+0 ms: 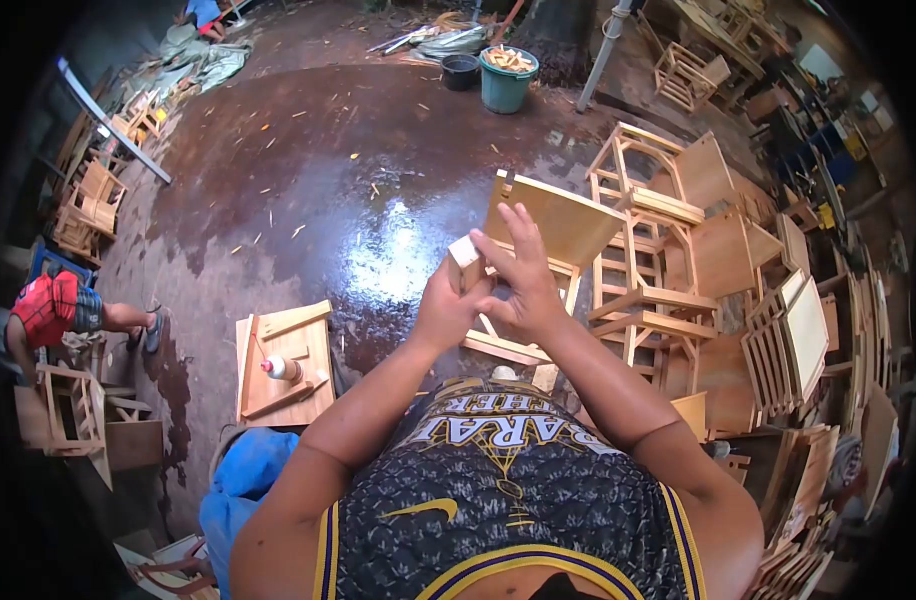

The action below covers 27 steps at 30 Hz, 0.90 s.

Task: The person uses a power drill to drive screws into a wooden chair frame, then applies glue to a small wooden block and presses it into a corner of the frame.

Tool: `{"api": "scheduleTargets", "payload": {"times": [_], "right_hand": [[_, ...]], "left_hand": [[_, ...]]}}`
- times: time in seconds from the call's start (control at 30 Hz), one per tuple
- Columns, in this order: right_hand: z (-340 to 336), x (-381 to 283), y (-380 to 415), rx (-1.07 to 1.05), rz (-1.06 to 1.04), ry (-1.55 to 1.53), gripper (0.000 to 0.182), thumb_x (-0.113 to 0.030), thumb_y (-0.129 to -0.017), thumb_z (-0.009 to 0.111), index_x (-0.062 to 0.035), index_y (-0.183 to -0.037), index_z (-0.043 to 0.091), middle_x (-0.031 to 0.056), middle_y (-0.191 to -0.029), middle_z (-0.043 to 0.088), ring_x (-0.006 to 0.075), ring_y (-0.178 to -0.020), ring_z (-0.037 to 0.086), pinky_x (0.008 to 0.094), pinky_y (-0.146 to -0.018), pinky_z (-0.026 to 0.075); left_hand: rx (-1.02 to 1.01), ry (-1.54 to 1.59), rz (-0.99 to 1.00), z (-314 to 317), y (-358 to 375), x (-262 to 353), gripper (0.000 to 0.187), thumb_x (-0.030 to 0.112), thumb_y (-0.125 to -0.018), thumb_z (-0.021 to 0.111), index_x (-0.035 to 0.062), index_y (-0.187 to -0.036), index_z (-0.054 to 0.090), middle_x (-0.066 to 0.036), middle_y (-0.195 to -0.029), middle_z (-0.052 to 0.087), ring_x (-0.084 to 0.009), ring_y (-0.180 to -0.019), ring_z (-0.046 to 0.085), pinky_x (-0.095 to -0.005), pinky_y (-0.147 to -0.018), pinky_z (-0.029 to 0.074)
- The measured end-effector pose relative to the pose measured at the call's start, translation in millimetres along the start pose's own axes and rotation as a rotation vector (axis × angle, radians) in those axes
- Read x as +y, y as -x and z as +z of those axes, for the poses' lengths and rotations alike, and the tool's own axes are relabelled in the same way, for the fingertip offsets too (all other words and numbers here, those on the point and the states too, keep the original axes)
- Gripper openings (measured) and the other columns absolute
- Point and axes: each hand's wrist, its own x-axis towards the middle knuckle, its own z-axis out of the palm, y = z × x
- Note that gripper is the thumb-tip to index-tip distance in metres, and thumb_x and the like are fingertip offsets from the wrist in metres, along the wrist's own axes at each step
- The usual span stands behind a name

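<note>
My left hand (444,312) is closed around a small wooden block (470,264) with a pale, whitish end, held up in front of my chest. From the other side, the index fingertip and thumb of my right hand (530,290) grip the same block, while its other fingers stretch upward. Beyond the hands stands a wooden chair (508,349) with a broad, flat panel (558,225); my forearms and hands cover part of its frame.
At left, a board (313,390) carries wood strips and a glue bottle (278,368). Stacked chair frames (643,300) and panels (793,330) crowd the right. A green bucket (506,88) of wood scraps stands ahead. A person in red (53,310) bends at far left.
</note>
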Motion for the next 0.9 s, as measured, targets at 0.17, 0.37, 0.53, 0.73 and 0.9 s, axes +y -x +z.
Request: {"api": "scheduleTargets", "payload": {"times": [0.17, 0.37, 0.53, 0.73, 0.9], "right_hand": [[12.8, -20.5, -10.8, -0.078, -0.146, -0.035, 0.081, -0.077, -0.075, 0.049, -0.0187, -0.131, 0.055, 0.021, -0.148, 0.029, 0.0451, -0.137, 0.022, 0.0602, -0.109, 0.018], [24.0, -31.0, -23.9, -0.09, -0.179, -0.083, 0.079, -0.076, -0.076, 0.05, -0.0186, -0.13, 0.056, 0.0222, -0.147, 0.03, 0.0446, -0.137, 0.023, 0.06, -0.108, 0.019], [28.3, -23.5, -29.2, -0.046, -0.199, -0.139, 0.078, -0.075, -0.077, 0.05, -0.017, -0.128, 0.058, 0.0225, -0.146, 0.032, 0.0454, -0.136, 0.024, 0.0588, -0.108, 0.02], [22.9, -21.9, -29.7, -0.051, -0.21, -0.213, 0.077, -0.073, -0.079, 0.05, -0.0149, -0.128, 0.057, 0.0234, -0.145, 0.032, 0.0461, -0.136, 0.025, 0.0568, -0.109, 0.021], [17.6, -16.9, -25.8, -0.042, -0.201, -0.229, 0.077, -0.072, -0.08, 0.05, -0.0136, -0.129, 0.057, 0.0246, -0.144, 0.033, 0.0457, -0.136, 0.025, 0.0561, -0.108, 0.022]], "left_hand": [[-0.043, -0.056, 0.049, -35.4, 1.7, -4.3, 0.036, 0.005, -0.087, 0.057, -0.0011, -0.12, 0.046, -0.009, -0.107, 0.061, -0.0138, -0.1, 0.059, -0.0306, -0.086, 0.047], [0.0, -0.106, 0.051, -53.0, 4.4, -5.9, 0.034, 0.008, -0.088, 0.059, -0.0006, -0.119, 0.047, -0.008, -0.106, 0.061, -0.0131, -0.098, 0.058, -0.0305, -0.085, 0.047], [0.027, -0.083, 0.074, -53.3, 7.5, 7.1, 0.035, 0.01, -0.089, 0.059, -0.0003, -0.12, 0.047, -0.008, -0.106, 0.06, -0.0136, -0.098, 0.058, -0.0297, -0.084, 0.047], [0.079, -0.13, 0.116, -49.3, 6.3, 7.0, 0.033, 0.01, -0.089, 0.06, -0.0009, -0.117, 0.048, -0.008, -0.105, 0.06, -0.013, -0.097, 0.057, -0.0293, -0.083, 0.047], [0.059, -0.088, 0.05, -44.2, 2.0, 1.3, 0.03, 0.01, -0.089, 0.059, -0.0007, -0.115, 0.049, -0.008, -0.104, 0.06, -0.0124, -0.096, 0.057, -0.0292, -0.083, 0.046]]}}
